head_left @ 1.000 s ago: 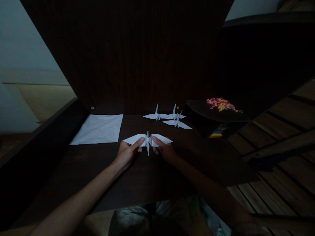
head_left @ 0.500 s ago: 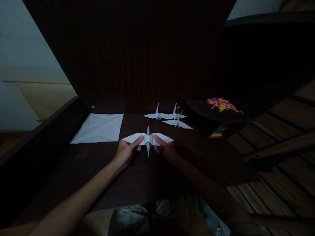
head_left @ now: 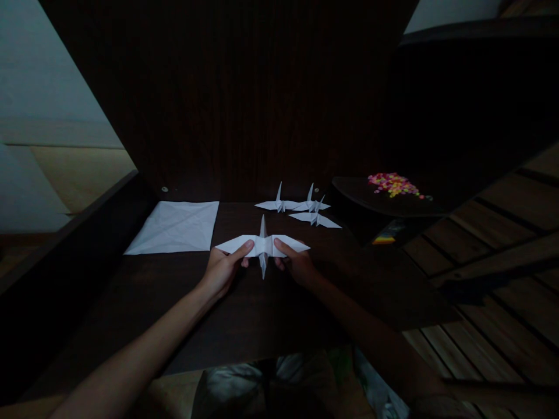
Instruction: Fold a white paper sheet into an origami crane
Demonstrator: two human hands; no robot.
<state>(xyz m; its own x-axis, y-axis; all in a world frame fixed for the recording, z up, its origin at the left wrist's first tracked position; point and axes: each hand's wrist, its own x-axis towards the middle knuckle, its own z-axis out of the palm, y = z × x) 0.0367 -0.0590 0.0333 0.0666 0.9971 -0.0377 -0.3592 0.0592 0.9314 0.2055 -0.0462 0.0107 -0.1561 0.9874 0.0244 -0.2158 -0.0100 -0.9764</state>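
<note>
- Dark table [head_left: 218,331]: under the hands.
- White paper sheet [head_left: 174,227]: flat, between nine and ten o'clock from the held bird.
- Folded paper bird [head_left: 262,245]: between both hands, wings spread. Its middle could rip if the thumbs tug too hard.
- Left hand [head_left: 221,270] at eight, right hand [head_left: 299,267] at four: each pinches one wing, thumb on top, other fingers partly hidden. Squeezing hard could crumple it.
- Three paper birds [head_left: 315,218]: near one o'clock; a bump could tip them.
- Bright bits [head_left: 395,185]: two o'clock.
</note>
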